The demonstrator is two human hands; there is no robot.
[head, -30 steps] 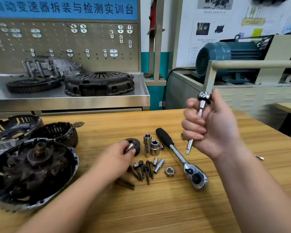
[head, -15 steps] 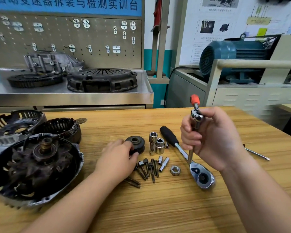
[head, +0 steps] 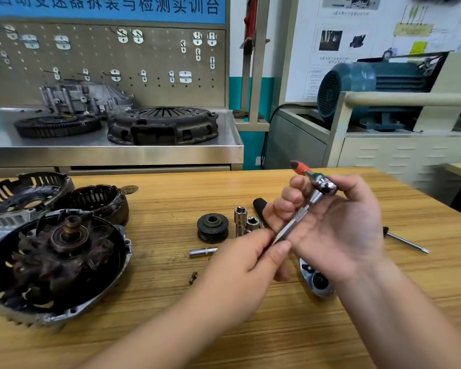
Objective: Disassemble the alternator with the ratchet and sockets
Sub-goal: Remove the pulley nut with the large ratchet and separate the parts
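My right hand [head: 336, 227] holds a small chrome ratchet [head: 326, 186] with an orange-tipped handle and a long extension bar [head: 293, 222] running down across the palm. My left hand [head: 245, 265] pinches the lower end of that bar between thumb and fingers. The bigger black-handled ratchet lies on the wooden table, its head [head: 317, 280] showing under my right wrist. The opened alternator half with the rotor [head: 56, 262] sits at the left. A black pulley [head: 212, 227], two sockets [head: 246, 222] and a small chrome socket [head: 202, 252] lie in the middle.
An alternator end cover [head: 19, 195] and the stator winding [head: 96, 201] sit at the far left of the table [head: 171, 315]. A thin screwdriver [head: 407, 242] lies at the right. Behind stand a steel bench with clutch parts [head: 163, 126] and a blue motor [head: 370, 86].
My left hand left the bolts by the pulley and rose to pinch the extension bar's end. My right hand tilted the small ratchet and opened its palm.
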